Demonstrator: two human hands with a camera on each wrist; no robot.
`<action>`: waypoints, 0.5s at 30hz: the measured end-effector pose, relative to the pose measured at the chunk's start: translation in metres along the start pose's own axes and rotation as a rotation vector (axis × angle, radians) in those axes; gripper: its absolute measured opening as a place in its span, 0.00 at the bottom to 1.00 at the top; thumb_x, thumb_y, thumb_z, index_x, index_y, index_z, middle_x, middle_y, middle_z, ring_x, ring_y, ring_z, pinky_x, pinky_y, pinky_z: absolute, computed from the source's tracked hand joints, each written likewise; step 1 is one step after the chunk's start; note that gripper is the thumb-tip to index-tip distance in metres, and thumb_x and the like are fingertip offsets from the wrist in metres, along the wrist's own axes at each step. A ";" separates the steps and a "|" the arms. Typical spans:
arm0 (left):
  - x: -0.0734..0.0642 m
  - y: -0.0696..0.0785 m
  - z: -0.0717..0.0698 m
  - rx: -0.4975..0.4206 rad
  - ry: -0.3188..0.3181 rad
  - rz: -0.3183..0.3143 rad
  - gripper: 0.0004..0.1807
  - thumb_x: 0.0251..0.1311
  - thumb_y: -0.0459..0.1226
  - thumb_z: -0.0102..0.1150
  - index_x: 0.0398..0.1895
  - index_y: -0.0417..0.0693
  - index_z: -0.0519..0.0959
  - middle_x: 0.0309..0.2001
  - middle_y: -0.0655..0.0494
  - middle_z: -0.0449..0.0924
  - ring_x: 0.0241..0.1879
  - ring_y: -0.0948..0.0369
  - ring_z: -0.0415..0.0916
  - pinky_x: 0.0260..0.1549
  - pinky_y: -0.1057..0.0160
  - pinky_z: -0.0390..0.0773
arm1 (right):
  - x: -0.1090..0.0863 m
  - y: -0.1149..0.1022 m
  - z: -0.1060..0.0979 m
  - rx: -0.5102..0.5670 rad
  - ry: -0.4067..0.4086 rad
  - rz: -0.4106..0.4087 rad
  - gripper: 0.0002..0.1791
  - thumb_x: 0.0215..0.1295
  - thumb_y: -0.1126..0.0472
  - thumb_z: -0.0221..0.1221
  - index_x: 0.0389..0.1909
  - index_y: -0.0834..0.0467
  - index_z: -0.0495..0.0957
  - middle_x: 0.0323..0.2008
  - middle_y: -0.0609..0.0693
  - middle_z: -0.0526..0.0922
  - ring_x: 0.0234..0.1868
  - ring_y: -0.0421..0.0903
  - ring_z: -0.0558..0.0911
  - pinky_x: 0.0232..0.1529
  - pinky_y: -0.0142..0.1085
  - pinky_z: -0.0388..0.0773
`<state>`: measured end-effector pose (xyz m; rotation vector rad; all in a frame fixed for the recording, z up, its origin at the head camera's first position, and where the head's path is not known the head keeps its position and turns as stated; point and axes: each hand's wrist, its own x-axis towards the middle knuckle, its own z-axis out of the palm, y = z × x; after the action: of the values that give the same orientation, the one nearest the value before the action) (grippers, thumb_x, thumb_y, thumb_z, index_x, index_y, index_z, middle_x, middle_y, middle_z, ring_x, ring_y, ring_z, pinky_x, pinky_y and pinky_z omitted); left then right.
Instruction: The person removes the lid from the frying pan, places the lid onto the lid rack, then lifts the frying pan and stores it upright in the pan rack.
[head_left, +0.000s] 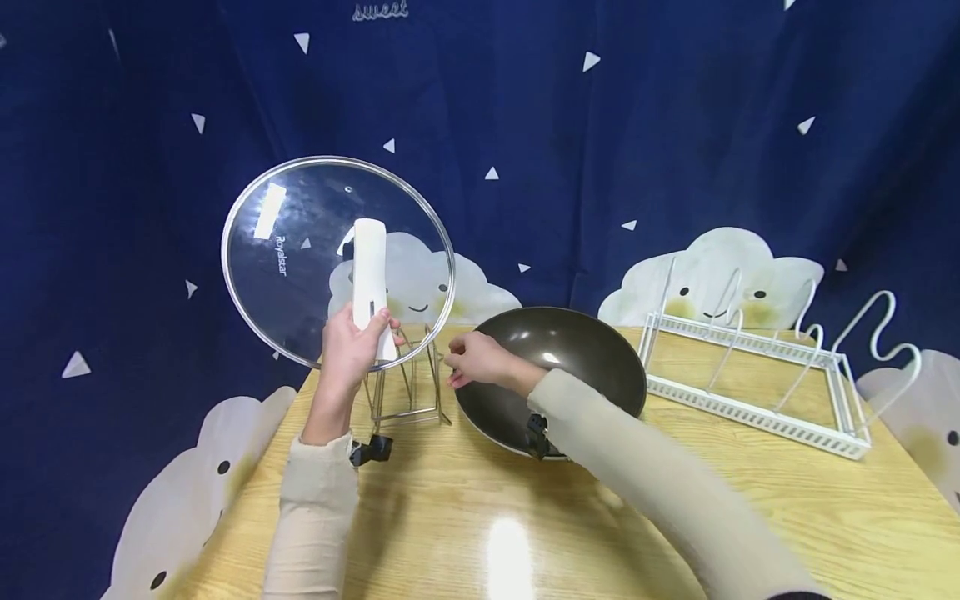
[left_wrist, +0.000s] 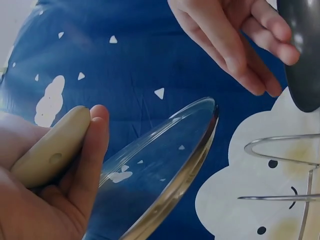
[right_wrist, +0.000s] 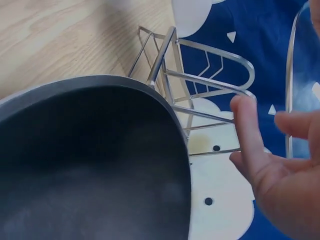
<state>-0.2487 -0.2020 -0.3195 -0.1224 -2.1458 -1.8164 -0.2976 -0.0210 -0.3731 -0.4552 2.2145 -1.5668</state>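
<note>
My left hand [head_left: 347, 350] grips the long pale handle [head_left: 370, 271] of a round glass lid [head_left: 292, 283] with a metal rim. The lid is held up on edge at the left, its face toward the head camera. My right hand [head_left: 486, 360] holds nothing; its fingers are loosely bent in the right wrist view, one fingertip [right_wrist: 244, 102] overlapping the end of a wire rack [right_wrist: 210, 77]. That small metal rack stands on the table below the lid, partly hidden by it. Right of the rack sits a dark wok [head_left: 592, 358], with my right forearm reaching across it.
A white rack [head_left: 757, 417] with upright wire dividers and a curved end loop stands on the right of the wooden table [head_left: 435, 533]. Behind the table hangs a dark blue curtain [head_left: 525, 108] with white triangles and smiling clouds.
</note>
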 end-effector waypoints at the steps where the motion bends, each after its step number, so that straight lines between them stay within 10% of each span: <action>1: 0.000 0.000 -0.001 0.012 0.016 0.011 0.13 0.65 0.32 0.53 0.47 0.29 0.70 0.33 0.37 0.79 0.21 0.58 0.81 0.23 0.63 0.82 | 0.003 0.002 0.002 0.028 -0.007 0.002 0.23 0.68 0.70 0.49 0.61 0.77 0.60 0.59 0.72 0.66 0.34 0.58 0.84 0.32 0.35 0.83; 8: 0.001 -0.003 -0.003 0.134 0.130 0.082 0.11 0.64 0.33 0.54 0.44 0.32 0.74 0.33 0.38 0.81 0.20 0.59 0.82 0.20 0.67 0.81 | 0.024 0.008 0.009 0.149 -0.056 0.037 0.30 0.72 0.67 0.43 0.69 0.73 0.45 0.67 0.69 0.56 0.40 0.63 0.82 0.37 0.38 0.82; 15: 0.003 -0.010 0.003 0.242 0.207 0.102 0.11 0.63 0.35 0.55 0.42 0.36 0.75 0.31 0.46 0.83 0.22 0.57 0.82 0.19 0.67 0.80 | 0.039 0.015 0.017 0.100 -0.010 0.047 0.25 0.75 0.63 0.42 0.67 0.72 0.54 0.61 0.70 0.64 0.37 0.61 0.83 0.39 0.42 0.82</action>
<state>-0.2546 -0.2009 -0.3283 0.0126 -2.1479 -1.4339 -0.3240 -0.0486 -0.3968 -0.3783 2.1130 -1.6381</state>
